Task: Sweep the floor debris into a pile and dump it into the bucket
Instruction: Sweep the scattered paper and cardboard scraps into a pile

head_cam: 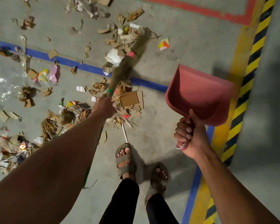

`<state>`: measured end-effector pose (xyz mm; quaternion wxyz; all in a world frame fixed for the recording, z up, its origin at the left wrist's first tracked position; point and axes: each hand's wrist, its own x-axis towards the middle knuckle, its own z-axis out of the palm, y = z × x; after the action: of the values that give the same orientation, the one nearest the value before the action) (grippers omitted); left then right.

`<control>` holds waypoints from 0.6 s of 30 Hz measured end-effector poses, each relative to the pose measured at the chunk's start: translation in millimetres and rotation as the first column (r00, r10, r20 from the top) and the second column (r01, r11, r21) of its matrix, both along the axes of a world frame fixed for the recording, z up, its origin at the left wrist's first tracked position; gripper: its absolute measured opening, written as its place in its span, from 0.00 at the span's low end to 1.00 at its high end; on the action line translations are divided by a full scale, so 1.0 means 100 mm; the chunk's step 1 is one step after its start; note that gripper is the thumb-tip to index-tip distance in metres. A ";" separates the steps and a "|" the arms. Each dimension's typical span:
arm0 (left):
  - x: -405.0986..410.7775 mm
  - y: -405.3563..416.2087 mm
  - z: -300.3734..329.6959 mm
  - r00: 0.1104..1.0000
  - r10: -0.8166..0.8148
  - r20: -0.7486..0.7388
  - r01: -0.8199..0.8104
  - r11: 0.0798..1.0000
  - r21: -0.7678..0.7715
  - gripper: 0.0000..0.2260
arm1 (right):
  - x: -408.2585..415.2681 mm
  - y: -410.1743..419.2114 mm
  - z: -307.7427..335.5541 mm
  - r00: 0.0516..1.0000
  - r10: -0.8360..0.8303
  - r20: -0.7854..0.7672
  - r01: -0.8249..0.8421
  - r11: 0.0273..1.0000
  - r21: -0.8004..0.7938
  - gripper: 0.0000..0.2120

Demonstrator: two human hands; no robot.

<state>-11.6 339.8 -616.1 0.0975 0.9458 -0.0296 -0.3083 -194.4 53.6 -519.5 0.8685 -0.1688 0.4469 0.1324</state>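
**Broom in the left hand, dustpan in the right**

The left hand (103,105) is stretched out ahead, fingers curled round the broom (121,67) at its green band. Only the back of the hand shows, so how tightly the fingers wrap cannot be made out. The broom reaches away up and to the right, its brown bristles blurred and lying over scraps near the blue line (65,61) painted on the floor (192,50).

The right hand (188,138) is raised near the camera, closed in a full fist round the handle of the red dustpan (200,96). Four fingers wrap the grip with the nails facing the camera, and the thumb lies up along the handle towards the pan. The pan is held in the air, mouth pointing away up and left (its inside looks bare), well apart from the broom.

The debris (131,99) is torn cardboard, paper and bits of wrapper. It lies scattered over the grey floor ahead and to the left, thickest around the broom and just past the left hand, with a looser heap at the left edge.

Two feet in sandals (125,160) stand below, between the arms. A yellow-and-black striped band (249,65) runs along the right side, and a red line (217,13) crosses the top.
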 end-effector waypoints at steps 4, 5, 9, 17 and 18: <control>0.38 0.28 0.21 0.985 0.108 0.137 -0.100 0.993 -0.070 0.30 | 0.33 0.14 0.13 1.000 -0.001 0.004 0.001 1.000 -0.016 0.21; 0.43 0.34 0.26 0.980 0.133 0.148 -0.119 0.988 -0.099 0.30 | 0.42 0.16 0.19 1.000 -0.001 0.000 0.001 1.000 -0.023 0.21; 0.45 0.41 0.57 0.983 0.147 0.109 -0.124 0.972 -0.198 0.25 | 0.73 0.24 0.47 1.000 0.025 -0.002 -0.025 0.999 -0.048 0.22; 0.31 -0.22 0.79 0.971 0.238 0.019 -0.202 0.863 -0.462 0.31 | 1.28 0.06 0.79 0.991 0.018 0.132 -0.020 1.000 0.019 0.25; 0.31 -0.37 0.79 0.975 0.222 0.018 -0.188 0.864 -0.467 0.30 | 1.33 0.01 0.78 0.990 0.021 0.138 -0.024 0.999 0.022 0.26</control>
<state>19.3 303.2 -537.3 0.3512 0.9033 -0.0047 -0.2463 -61.3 54.7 -441.0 0.8977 -0.1722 0.3823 0.1355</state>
